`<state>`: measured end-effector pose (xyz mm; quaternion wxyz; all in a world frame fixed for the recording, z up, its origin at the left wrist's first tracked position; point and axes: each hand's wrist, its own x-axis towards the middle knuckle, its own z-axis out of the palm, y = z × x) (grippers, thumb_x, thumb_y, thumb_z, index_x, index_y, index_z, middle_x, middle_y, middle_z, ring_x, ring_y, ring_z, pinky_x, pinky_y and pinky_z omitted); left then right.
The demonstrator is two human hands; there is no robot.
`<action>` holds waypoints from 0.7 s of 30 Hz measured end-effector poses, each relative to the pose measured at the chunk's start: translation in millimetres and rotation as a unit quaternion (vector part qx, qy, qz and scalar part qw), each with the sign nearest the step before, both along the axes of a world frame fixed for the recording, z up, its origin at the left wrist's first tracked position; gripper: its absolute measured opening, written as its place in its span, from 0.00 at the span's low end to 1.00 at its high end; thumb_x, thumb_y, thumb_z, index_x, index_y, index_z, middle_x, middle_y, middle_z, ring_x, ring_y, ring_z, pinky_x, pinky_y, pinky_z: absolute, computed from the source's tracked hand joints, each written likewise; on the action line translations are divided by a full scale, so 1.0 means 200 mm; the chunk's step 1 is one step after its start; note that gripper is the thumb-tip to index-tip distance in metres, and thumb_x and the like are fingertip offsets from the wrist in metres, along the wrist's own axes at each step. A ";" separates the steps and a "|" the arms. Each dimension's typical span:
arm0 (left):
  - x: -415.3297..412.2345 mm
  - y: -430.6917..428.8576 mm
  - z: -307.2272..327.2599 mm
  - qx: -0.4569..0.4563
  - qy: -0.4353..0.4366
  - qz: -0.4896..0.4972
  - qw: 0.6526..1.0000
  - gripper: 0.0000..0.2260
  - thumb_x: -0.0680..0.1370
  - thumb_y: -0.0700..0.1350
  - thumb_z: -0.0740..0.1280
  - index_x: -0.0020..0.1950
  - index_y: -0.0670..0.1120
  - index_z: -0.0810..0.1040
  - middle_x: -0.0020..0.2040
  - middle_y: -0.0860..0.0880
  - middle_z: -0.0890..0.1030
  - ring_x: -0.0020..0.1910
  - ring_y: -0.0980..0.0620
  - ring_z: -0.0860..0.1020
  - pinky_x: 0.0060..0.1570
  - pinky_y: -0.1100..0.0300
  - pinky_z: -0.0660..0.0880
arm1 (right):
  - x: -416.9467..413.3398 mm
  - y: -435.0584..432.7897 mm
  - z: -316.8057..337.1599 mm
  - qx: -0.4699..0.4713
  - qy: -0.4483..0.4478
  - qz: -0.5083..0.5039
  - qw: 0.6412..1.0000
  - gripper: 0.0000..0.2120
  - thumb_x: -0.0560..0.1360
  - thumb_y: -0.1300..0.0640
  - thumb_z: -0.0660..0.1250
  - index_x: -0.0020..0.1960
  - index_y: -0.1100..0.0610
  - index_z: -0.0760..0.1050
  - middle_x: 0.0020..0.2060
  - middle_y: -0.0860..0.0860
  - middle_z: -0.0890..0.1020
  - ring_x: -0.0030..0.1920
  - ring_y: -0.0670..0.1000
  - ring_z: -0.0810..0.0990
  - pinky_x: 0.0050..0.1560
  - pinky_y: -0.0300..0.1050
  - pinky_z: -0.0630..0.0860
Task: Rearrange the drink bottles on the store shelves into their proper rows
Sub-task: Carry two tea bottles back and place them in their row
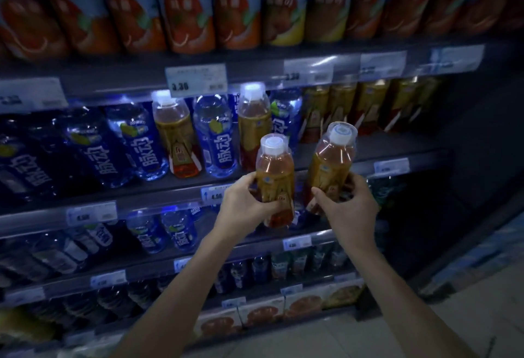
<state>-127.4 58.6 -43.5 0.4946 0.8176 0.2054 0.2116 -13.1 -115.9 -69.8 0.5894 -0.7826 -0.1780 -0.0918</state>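
My left hand [241, 202] grips an amber tea bottle [275, 170] with a white cap and gold label, held upright in front of the shelves. My right hand [348, 207] grips a second amber tea bottle [331, 162] of the same kind, a little higher and to the right. On the second shelf, two more tea bottles [177, 134] [253, 119] stand among blue drink bottles [217, 136]. A row of gold tea bottles [368, 105] fills that shelf's right part.
The top shelf holds large orange-labelled juice bottles [187, 14]. Price tags [195, 78] line the shelf edges. Lower shelves carry more blue bottles [178, 233], dark bottles and boxed goods [261, 312]. Pale tiled floor [467, 301] lies at the right.
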 end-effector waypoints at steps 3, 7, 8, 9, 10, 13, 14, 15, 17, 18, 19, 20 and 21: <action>0.14 -0.06 0.10 0.001 -0.027 0.003 1.000 0.24 0.62 0.53 0.80 0.55 0.54 0.79 0.49 0.58 0.83 0.48 0.65 0.78 0.49 0.63 0.78 | 0.14 -0.07 0.08 0.004 -0.001 -0.003 1.000 0.23 0.65 0.44 0.77 0.56 0.45 0.74 0.48 0.39 0.79 0.49 0.34 0.77 0.46 0.32 0.71; 0.34 -0.17 0.18 0.018 -0.050 0.028 0.998 0.26 0.61 0.54 0.81 0.57 0.52 0.79 0.52 0.57 0.82 0.51 0.65 0.78 0.49 0.68 0.75 | 0.32 -0.15 0.16 -0.005 -0.002 0.000 1.000 0.24 0.65 0.45 0.78 0.56 0.42 0.72 0.48 0.38 0.78 0.48 0.29 0.75 0.43 0.28 0.69; 0.38 -0.19 0.19 0.018 -0.052 0.034 0.998 0.25 0.61 0.55 0.80 0.56 0.53 0.80 0.51 0.58 0.82 0.51 0.66 0.77 0.48 0.71 0.74 | 0.36 -0.17 0.18 -0.006 -0.003 -0.002 1.000 0.24 0.65 0.45 0.78 0.56 0.41 0.71 0.48 0.37 0.77 0.48 0.29 0.74 0.43 0.28 0.69; 0.42 -0.22 0.19 0.014 -0.052 0.039 0.998 0.24 0.61 0.56 0.80 0.55 0.54 0.80 0.51 0.59 0.82 0.50 0.67 0.77 0.47 0.72 0.73 | 0.40 -0.20 0.19 -0.007 -0.004 -0.005 1.000 0.24 0.66 0.45 0.78 0.56 0.41 0.71 0.48 0.36 0.76 0.48 0.28 0.74 0.43 0.27 0.68; 0.47 -0.25 0.19 0.009 -0.053 0.047 0.997 0.24 0.61 0.57 0.80 0.55 0.55 0.80 0.50 0.59 0.82 0.51 0.66 0.77 0.47 0.71 0.73 | 0.44 -0.22 0.21 -0.006 -0.005 -0.006 1.000 0.24 0.66 0.46 0.78 0.56 0.41 0.71 0.47 0.35 0.76 0.48 0.28 0.74 0.43 0.27 0.68; 0.58 -0.31 0.18 -0.009 -0.056 0.066 0.996 0.28 0.60 0.56 0.80 0.58 0.52 0.79 0.52 0.56 0.81 0.53 0.62 0.77 0.50 0.66 0.75 | 0.55 -0.28 0.24 0.004 -0.007 -0.010 1.000 0.23 0.65 0.46 0.78 0.55 0.41 0.71 0.47 0.37 0.78 0.48 0.30 0.75 0.44 0.29 0.69; 0.62 -0.32 0.17 -0.016 -0.059 0.071 0.996 0.29 0.61 0.56 0.80 0.59 0.52 0.79 0.53 0.56 0.81 0.53 0.61 0.77 0.51 0.64 0.76 | 0.59 -0.30 0.25 0.006 -0.010 -0.009 1.000 0.23 0.64 0.45 0.78 0.55 0.42 0.72 0.48 0.38 0.78 0.49 0.32 0.76 0.45 0.30 0.70; 0.65 -0.34 0.16 -0.023 -0.063 0.075 0.995 0.28 0.61 0.55 0.80 0.59 0.51 0.79 0.53 0.55 0.81 0.53 0.61 0.78 0.51 0.62 0.77 | 0.62 -0.32 0.26 0.004 -0.012 -0.008 1.000 0.23 0.64 0.44 0.78 0.55 0.43 0.72 0.49 0.39 0.79 0.49 0.34 0.77 0.47 0.32 0.72; 0.71 -0.37 0.16 -0.031 -0.068 0.078 0.994 0.28 0.62 0.56 0.79 0.59 0.51 0.79 0.52 0.56 0.82 0.51 0.62 0.78 0.50 0.61 0.78 | 0.69 -0.36 0.27 -0.002 -0.011 -0.011 1.000 0.27 0.63 0.43 0.77 0.58 0.47 0.73 0.51 0.43 0.79 0.51 0.39 0.78 0.50 0.37 0.75; 0.74 -0.39 0.16 -0.033 -0.073 0.079 0.994 0.28 0.62 0.56 0.79 0.60 0.51 0.78 0.51 0.57 0.82 0.50 0.64 0.78 0.49 0.63 0.78 | 0.72 -0.37 0.27 -0.004 -0.011 -0.013 1.000 0.29 0.62 0.43 0.77 0.59 0.48 0.73 0.52 0.44 0.79 0.51 0.41 0.78 0.52 0.40 0.76; 0.77 -0.41 0.16 -0.036 -0.083 0.082 0.993 0.28 0.62 0.56 0.79 0.60 0.52 0.78 0.50 0.58 0.82 0.49 0.65 0.78 0.46 0.66 0.78 | 0.75 -0.38 0.27 -0.006 -0.012 -0.014 1.000 0.29 0.62 0.43 0.77 0.60 0.49 0.73 0.52 0.44 0.79 0.52 0.42 0.78 0.52 0.42 0.76; 0.79 -0.43 0.16 -0.039 -0.094 0.088 0.991 0.28 0.61 0.55 0.79 0.59 0.54 0.77 0.50 0.59 0.82 0.49 0.67 0.78 0.44 0.70 0.77 | 0.77 -0.39 0.27 -0.008 -0.012 -0.013 1.000 0.30 0.61 0.42 0.77 0.60 0.48 0.73 0.52 0.44 0.79 0.52 0.43 0.78 0.53 0.43 0.77; 0.82 -0.44 0.17 -0.039 -0.106 0.098 0.989 0.27 0.61 0.54 0.80 0.58 0.57 0.76 0.49 0.61 0.81 0.49 0.68 0.77 0.43 0.72 0.75 | 0.79 -0.39 0.26 -0.009 -0.011 -0.011 1.000 0.31 0.61 0.41 0.76 0.60 0.48 0.73 0.52 0.44 0.79 0.52 0.44 0.78 0.53 0.44 0.77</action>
